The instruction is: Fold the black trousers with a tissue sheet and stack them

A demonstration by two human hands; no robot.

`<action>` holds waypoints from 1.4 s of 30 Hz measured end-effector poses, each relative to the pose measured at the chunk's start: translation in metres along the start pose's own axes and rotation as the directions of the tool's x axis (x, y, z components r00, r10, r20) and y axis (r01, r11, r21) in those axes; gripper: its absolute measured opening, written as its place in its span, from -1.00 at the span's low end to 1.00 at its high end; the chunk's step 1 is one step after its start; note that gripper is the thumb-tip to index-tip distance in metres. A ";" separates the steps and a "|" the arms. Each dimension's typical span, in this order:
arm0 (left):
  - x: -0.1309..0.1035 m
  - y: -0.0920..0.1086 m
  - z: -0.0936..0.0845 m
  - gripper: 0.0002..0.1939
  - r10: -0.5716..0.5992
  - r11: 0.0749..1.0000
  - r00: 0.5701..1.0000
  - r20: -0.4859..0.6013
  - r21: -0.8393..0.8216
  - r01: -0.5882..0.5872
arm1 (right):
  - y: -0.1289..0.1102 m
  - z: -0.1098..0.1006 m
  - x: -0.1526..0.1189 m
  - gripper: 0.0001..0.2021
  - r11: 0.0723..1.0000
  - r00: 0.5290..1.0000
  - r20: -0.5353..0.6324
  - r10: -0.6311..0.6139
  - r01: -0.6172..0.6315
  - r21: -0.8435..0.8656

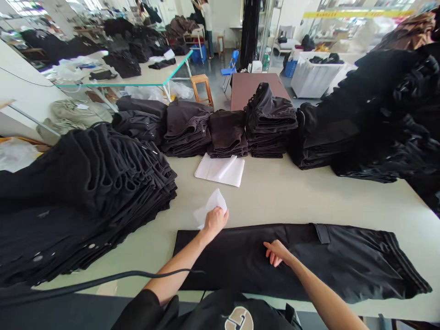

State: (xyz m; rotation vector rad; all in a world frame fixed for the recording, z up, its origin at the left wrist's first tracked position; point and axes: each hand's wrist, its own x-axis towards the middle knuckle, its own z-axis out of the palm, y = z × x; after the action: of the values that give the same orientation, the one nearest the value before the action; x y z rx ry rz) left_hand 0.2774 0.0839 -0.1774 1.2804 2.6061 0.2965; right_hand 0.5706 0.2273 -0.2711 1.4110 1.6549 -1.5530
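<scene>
My left hand [215,220] is closed on a thin white paper sheet [213,201], held just past the upper edge of the trousers' leg end. Black trousers [240,256] lie flat and folded lengthwise across the table in front of me, with the elastic waistband [405,261] to the right and a pocket flap [322,233] along the upper edge. Over the middle of the trousers is my right hand [276,252], fingers partly curled and the index finger pointing left; nothing shows in it. A stack of white paper sheets [220,169] lies farther back on the table.
A large heap of black garments [113,183] covers the left side of the table [282,197]. Several folded dark stacks, one of them brown-black [227,133], line the back edge. High black piles [378,114] stand at the right. A black cord [113,277] crosses the lower left.
</scene>
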 end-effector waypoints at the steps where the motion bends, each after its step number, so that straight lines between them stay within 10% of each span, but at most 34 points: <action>1: -0.018 0.012 0.003 -0.66 0.018 1.000 1.000 0.010 -0.008 -0.018 | -0.010 0.003 -0.007 -0.52 0.997 0.998 -0.027 -0.060 0.061 0.051; 8: -0.123 0.079 0.035 -0.60 0.288 0.957 0.949 0.128 -0.073 -0.281 | -0.071 0.020 -0.067 -0.64 0.809 0.898 -0.161 -0.409 0.438 0.393; 15: -0.173 0.115 0.107 -0.46 0.486 0.874 0.871 0.077 -0.052 -0.483 | -0.033 0.025 -0.102 -0.44 0.891 0.903 -0.213 -0.373 0.412 0.189; 21: -0.199 0.131 0.138 -0.44 0.619 0.782 0.772 0.147 -0.023 -0.623 | -0.008 0.013 -0.080 -0.59 0.927 0.969 -0.172 -0.180 0.225 0.301; 42: -0.233 0.103 0.099 -0.66 0.511 0.851 0.834 0.210 0.017 -0.526 | 0.061 -0.041 -0.071 -0.66 0.601 0.890 -0.338 -0.307 0.456 0.656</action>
State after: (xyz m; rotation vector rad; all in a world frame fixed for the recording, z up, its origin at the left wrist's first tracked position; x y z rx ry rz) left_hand 0.5215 -0.0318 -0.2186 1.9282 2.0774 0.1456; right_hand 0.6625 0.2298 -0.2268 1.6748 1.5823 -2.6204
